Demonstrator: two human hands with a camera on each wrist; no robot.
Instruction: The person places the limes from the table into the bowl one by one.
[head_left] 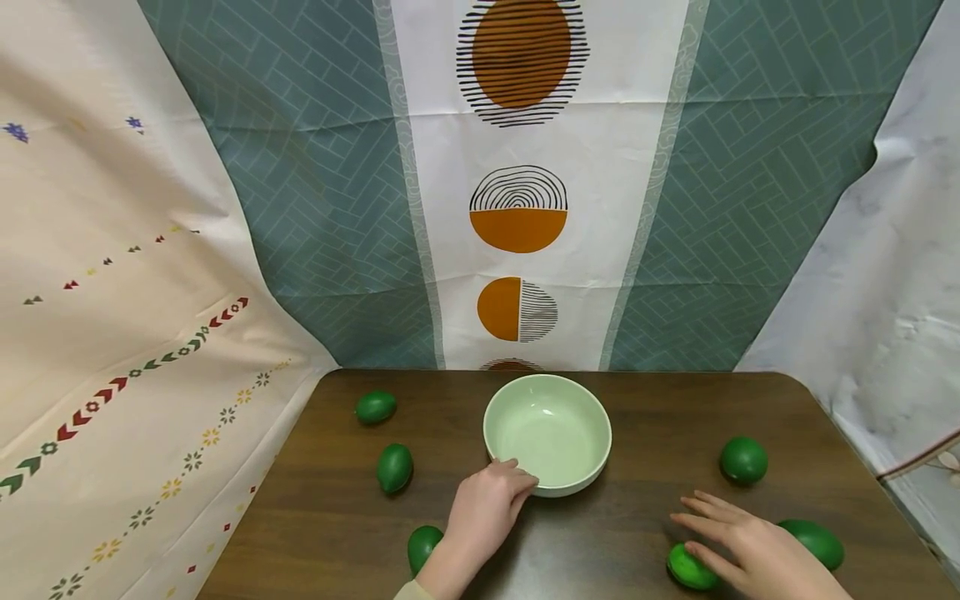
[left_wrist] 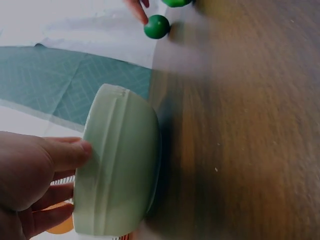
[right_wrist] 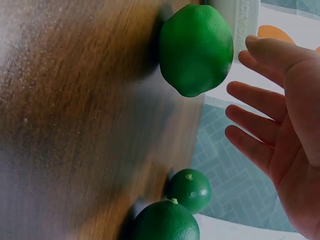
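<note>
A pale green bowl [head_left: 551,489] stands toward the back of the table. My left hand [head_left: 487,502] pinches its near-left rim, the thumb on the outer wall and the fingers over the edge, as the left wrist view shows. At the right my right hand [head_left: 750,546] hovers with fingers spread, holding nothing. Just under it lies a bright green lime [right_wrist: 196,50], partly covered by the hand in the head view. Beside that hand rest a dark oval lime [head_left: 813,543] and, farther back, a rounder dark lime [head_left: 743,460].
On the left side lie three more limes: one at the back [head_left: 376,407], a middle lime [head_left: 394,468], and a near lime [head_left: 423,547] partly hidden by my left forearm. Patterned cloth [head_left: 322,183] hangs behind the brown wooden table [head_left: 315,508].
</note>
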